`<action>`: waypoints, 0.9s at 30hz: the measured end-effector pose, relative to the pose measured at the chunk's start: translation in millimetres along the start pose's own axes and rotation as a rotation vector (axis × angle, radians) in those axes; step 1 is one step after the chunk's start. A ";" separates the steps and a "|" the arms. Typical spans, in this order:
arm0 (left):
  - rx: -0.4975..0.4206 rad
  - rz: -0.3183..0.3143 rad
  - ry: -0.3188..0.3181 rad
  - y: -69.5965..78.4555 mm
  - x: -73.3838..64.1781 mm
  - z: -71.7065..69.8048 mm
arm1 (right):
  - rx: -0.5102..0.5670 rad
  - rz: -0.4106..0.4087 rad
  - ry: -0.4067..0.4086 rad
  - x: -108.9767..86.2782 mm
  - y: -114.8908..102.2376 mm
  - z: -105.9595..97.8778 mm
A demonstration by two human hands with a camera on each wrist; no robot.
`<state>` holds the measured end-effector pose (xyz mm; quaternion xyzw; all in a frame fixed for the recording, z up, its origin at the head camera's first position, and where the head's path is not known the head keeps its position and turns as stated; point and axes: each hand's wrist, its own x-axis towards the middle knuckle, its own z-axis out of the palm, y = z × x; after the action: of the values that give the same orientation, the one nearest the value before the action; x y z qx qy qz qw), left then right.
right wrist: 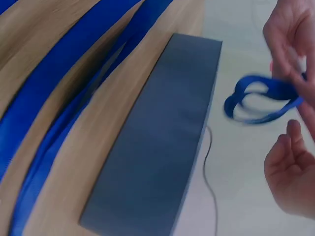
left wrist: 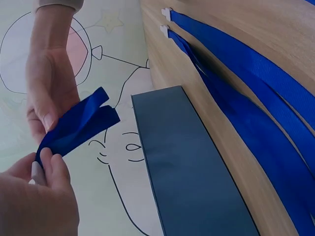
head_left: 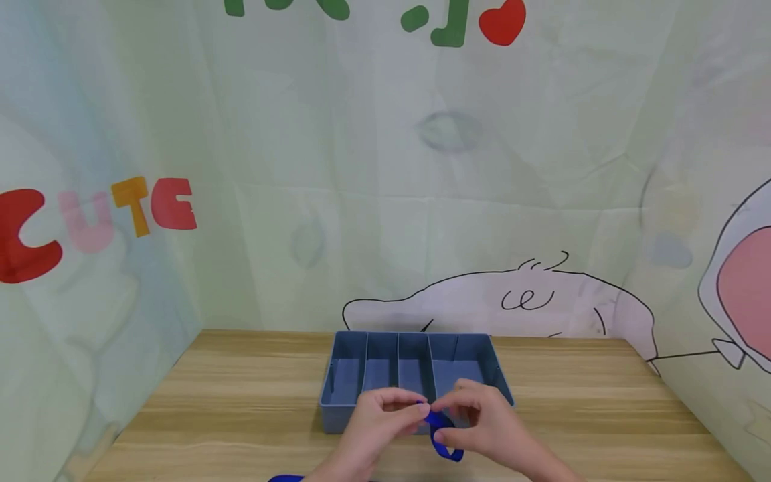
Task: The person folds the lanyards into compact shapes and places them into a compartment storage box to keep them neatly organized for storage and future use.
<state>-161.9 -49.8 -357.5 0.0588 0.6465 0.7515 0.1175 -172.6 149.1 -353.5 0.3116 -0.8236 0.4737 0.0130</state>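
A blue lanyard (head_left: 442,432) hangs in a folded loop between both hands, in front of the box. My left hand (head_left: 382,425) pinches it, with a small white clip (left wrist: 37,173) at its fingertips in the left wrist view. My right hand (head_left: 482,418) has its index fingertip beside the left fingers and its thumb at the strap's loop. In the left wrist view, the right thumb (left wrist: 49,121) lies against the blue strap. The loop is blurred in the right wrist view.
A grey-blue box (head_left: 342,416) with several compartments stands behind the hands on the wooden table (head_left: 241,402). Other blue lanyards (left wrist: 246,103) with white clips (left wrist: 165,31) lie on the table nearer the person. A printed cloth (head_left: 361,234) encloses the back and sides.
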 end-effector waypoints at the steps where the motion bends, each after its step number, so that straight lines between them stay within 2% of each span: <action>1: -0.002 -0.004 -0.007 0.6 0.0 -1.0 | -0.006 -0.020 -0.001 -1.0 2.1 -0.6; 5: -0.020 -0.003 -0.021 2.8 -0.1 -4.1 | -0.022 -0.032 -0.047 -5.5 9.2 -2.9; 12: -0.067 -0.012 -0.040 5.8 -1.4 -6.9 | 0.013 0.081 -0.177 -8.8 16.8 -5.6; 15: -0.072 -0.019 -0.040 6.6 -2.0 -8.1 | 0.082 0.109 -0.190 -10.6 21.0 -5.1; 18: -0.077 -0.027 -0.036 7.2 -2.4 -8.9 | 0.140 0.120 -0.158 -13.1 24.7 -2.7; 20: -0.076 -0.029 -0.033 7.3 -2.4 -9.2 | 0.154 0.096 -0.123 -14.8 26.4 -0.1; 23: -0.074 -0.038 -0.028 7.4 -2.1 -9.2 | 0.149 -0.004 -0.078 -16.3 29.9 4.3; 25: -0.068 -0.048 -0.024 6.7 -1.6 -9.1 | 0.141 -0.077 -0.064 -16.8 33.0 6.3; 27: -0.060 -0.058 -0.021 5.5 -1.1 -9.2 | 0.164 -0.098 -0.065 -17.5 34.9 6.8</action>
<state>-163.7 -59.6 -353.5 0.0444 0.6239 0.7662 0.1476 -175.0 165.0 -389.7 0.3668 -0.7657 0.5281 -0.0161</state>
